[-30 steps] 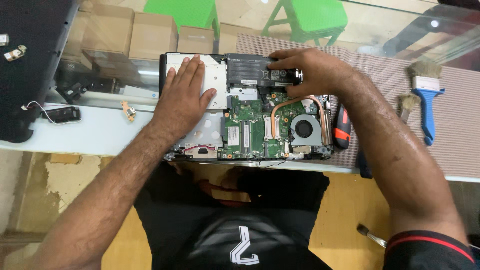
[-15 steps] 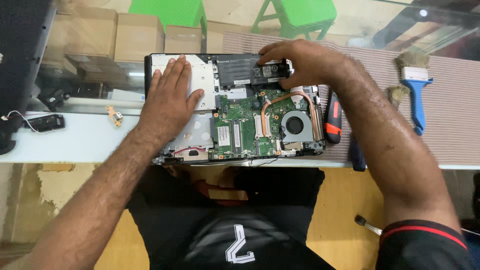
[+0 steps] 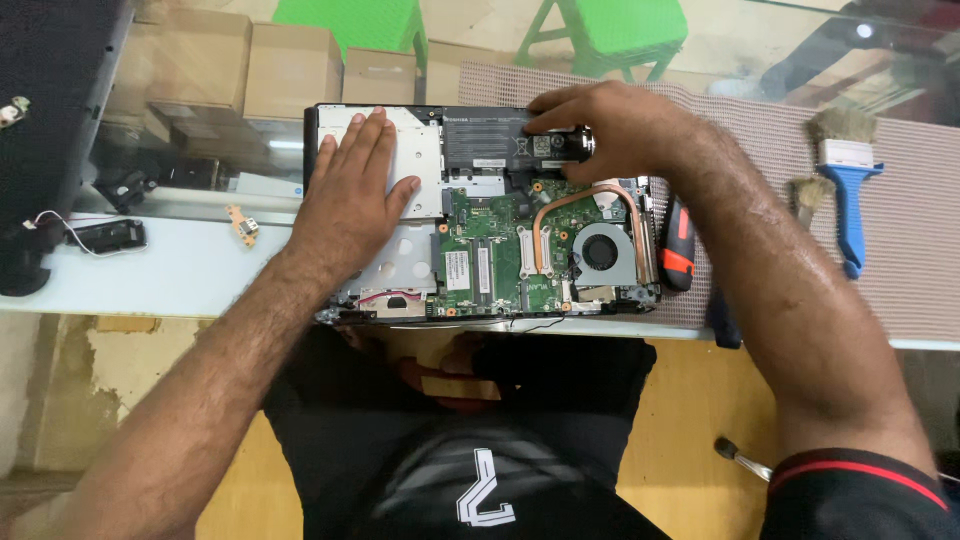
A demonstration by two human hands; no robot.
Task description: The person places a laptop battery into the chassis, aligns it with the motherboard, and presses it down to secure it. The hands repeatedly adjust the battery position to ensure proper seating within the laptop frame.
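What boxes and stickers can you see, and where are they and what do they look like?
Cardboard boxes: three plain brown ones, under the glass at top left.
Battery label: pale grey rectangle on the black battery, at the laptop's far edge, left of the right hand.
Memory sticker: small white rectangle on the green board, right of the left hand.
No screens or signs in view.

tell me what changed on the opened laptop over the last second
Very little. The right hand keeps its grip on the black cylindrical end of the long black battery at the far edge of the opened laptop with the green circuit board; whether the battery shifted cannot be told. The left hand stays flat on the silver metal drive. The blue-handled brush and red-and-black screwdriver lie as before.
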